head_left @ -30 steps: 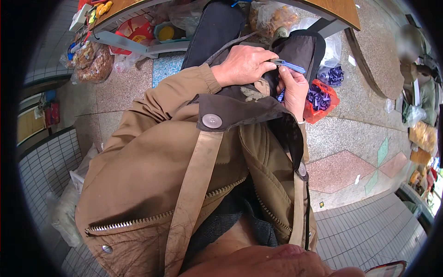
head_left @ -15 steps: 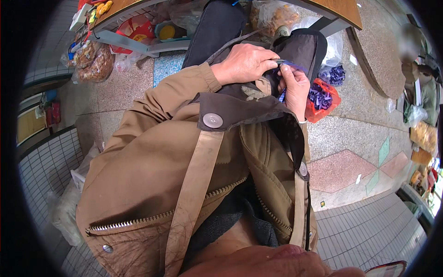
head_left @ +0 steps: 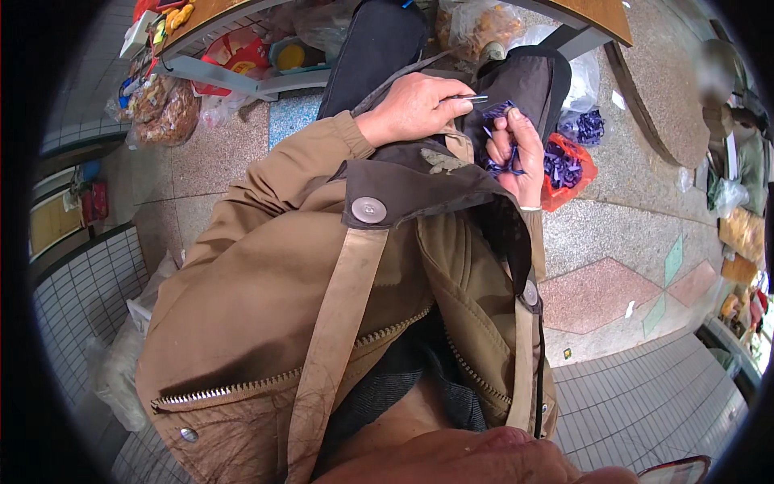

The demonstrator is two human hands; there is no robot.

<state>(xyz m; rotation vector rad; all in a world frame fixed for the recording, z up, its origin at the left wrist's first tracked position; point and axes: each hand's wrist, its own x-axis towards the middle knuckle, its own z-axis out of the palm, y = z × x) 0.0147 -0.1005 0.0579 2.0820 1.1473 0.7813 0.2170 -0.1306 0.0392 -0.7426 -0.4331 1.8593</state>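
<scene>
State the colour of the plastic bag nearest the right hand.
The plastic bag holding purple strips is orange-red; head view.

Strips (head_left: 561, 169) in a bag (head_left: 586, 176) just right of the right hand (head_left: 527, 151), table (head_left: 595, 18) ahead.

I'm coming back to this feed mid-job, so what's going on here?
A person is working with bare hands over a dark apron. The left hand pinches a slim metal tool between its fingers, while the right hand holds a blue-purple strip. The tool appears apart from the strip. Beside the right hand, an open red bag holds purple pieces.
</scene>
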